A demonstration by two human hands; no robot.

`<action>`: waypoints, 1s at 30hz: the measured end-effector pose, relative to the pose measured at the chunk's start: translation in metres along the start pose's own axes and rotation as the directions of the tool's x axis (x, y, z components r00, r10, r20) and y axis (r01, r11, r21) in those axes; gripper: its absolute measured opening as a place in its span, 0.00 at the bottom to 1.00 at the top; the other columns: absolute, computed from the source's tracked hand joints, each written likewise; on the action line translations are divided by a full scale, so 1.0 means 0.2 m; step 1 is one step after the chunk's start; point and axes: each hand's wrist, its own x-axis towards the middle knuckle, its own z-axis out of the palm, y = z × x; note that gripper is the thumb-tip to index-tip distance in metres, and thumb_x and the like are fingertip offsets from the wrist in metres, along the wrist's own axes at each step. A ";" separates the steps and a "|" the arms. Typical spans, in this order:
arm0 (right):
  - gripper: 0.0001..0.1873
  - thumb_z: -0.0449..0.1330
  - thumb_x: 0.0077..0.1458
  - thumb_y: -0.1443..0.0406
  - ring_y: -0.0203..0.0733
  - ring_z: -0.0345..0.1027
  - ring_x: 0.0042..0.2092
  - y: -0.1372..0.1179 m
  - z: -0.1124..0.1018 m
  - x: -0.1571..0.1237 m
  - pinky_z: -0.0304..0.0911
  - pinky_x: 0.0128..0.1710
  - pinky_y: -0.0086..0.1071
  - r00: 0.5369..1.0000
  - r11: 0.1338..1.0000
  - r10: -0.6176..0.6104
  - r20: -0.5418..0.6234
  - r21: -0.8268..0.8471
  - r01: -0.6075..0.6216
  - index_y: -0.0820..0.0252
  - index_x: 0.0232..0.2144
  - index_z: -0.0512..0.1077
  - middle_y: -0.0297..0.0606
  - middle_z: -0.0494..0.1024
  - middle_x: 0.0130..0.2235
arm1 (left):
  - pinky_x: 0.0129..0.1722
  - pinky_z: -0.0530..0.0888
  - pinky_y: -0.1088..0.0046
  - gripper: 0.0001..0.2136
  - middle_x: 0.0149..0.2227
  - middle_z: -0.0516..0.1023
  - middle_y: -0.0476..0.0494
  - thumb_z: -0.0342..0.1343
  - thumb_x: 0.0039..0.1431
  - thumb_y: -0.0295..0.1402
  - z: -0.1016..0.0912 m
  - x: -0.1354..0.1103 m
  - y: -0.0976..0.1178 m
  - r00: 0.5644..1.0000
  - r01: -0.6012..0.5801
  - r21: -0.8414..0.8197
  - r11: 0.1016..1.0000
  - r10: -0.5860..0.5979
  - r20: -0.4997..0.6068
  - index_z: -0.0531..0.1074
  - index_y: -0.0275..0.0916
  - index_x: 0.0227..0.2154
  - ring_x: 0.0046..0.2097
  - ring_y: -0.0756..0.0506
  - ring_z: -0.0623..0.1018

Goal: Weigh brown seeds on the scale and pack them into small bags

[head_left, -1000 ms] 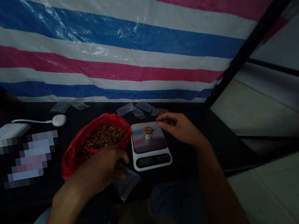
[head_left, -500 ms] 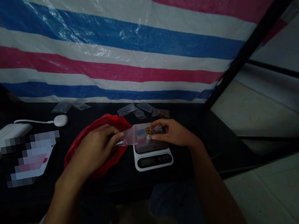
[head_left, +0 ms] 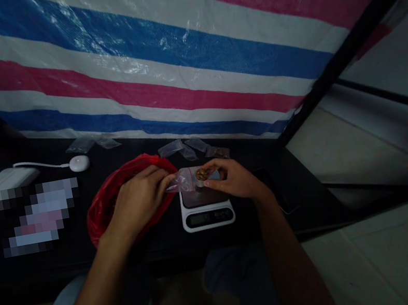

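Observation:
My left hand [head_left: 142,192] pinches a small clear zip bag [head_left: 183,181] with a red seal line, its mouth pointing right. Between the fingers of my right hand [head_left: 234,177] is a small round cup [head_left: 202,175] filled with brown bits. Cup and bag mouth are close together above the plate of a white kitchen scale [head_left: 208,217]; whether they touch I cannot tell. Beneath my left hand lies an open red plastic bag [head_left: 95,219], its contents hidden in the dark.
Several small clear bags [head_left: 171,148] lie behind the scale, one zip bag [head_left: 217,152] holding brown bits. A white power strip-like block [head_left: 2,193], a white round puck [head_left: 79,163] on a cable and a blurred-out flat item [head_left: 47,214] are at left. Striped sheeting [head_left: 172,63] hangs behind.
My left hand has brought the zip bag to the right, closer to the cup. The cup in my right hand has shifted slightly left and up.

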 end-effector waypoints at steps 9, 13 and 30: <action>0.16 0.68 0.53 0.65 0.43 0.76 0.46 -0.04 0.01 0.00 0.68 0.44 0.37 0.999 1.000 -0.030 0.022 0.001 0.030 0.60 0.45 0.79 0.42 0.83 0.47 | 0.35 0.69 0.67 0.21 0.43 0.80 0.41 0.42 0.73 0.47 0.01 0.01 0.05 0.999 0.011 -0.012 1.000 -0.011 -0.033 0.77 0.42 0.38 0.41 0.40 0.79; 0.16 0.68 0.55 0.64 0.44 0.76 0.47 -0.03 0.01 0.00 0.67 0.43 0.38 1.000 1.000 -0.022 0.021 -0.004 0.022 0.59 0.47 0.78 0.42 0.82 0.48 | 0.37 0.69 0.67 0.21 0.41 0.80 0.41 0.41 0.73 0.47 0.03 0.01 0.06 1.000 0.006 -0.027 1.000 -0.007 -0.031 0.76 0.42 0.37 0.41 0.40 0.79; 0.18 0.69 0.53 0.62 0.43 0.75 0.49 0.02 0.06 0.02 0.69 0.49 0.38 0.996 0.973 -0.045 0.075 0.230 0.027 0.57 0.46 0.74 0.40 0.80 0.48 | 0.61 0.71 0.57 0.36 0.60 0.77 0.36 0.65 0.55 0.55 0.10 0.01 0.08 0.996 -0.047 -0.375 0.926 0.070 0.048 0.70 0.40 0.62 0.59 0.34 0.78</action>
